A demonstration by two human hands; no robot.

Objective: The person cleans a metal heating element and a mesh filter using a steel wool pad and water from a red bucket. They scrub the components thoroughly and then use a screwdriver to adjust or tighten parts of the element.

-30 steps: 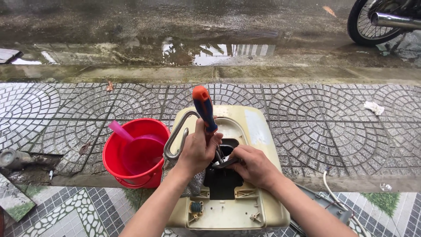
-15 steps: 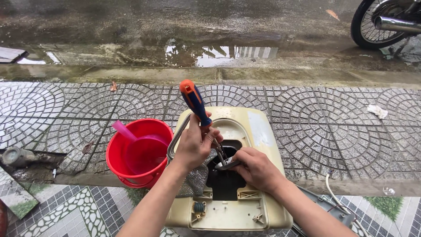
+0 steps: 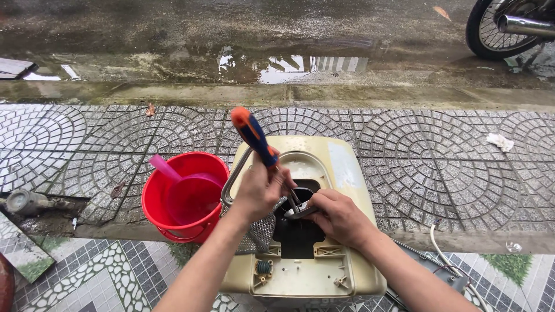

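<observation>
Two bare hands over one cream plastic appliance housing (image 3: 341,167) lying on paving. Left hand (image 3: 260,190) closed around one screwdriver (image 3: 254,138), orange-and-blue handle tilted up and away from grip, shaft running down below grip into dark opening. Right hand (image 3: 338,216), just right of that grip, fingers closed on one metal clamp (image 3: 298,209) at opening's edge. One red bucket (image 3: 182,199) left of left-hand grip, one pink scoop (image 3: 185,193) inside it. One motorbike wheel (image 3: 491,29) well beyond, across wet road.
</observation>
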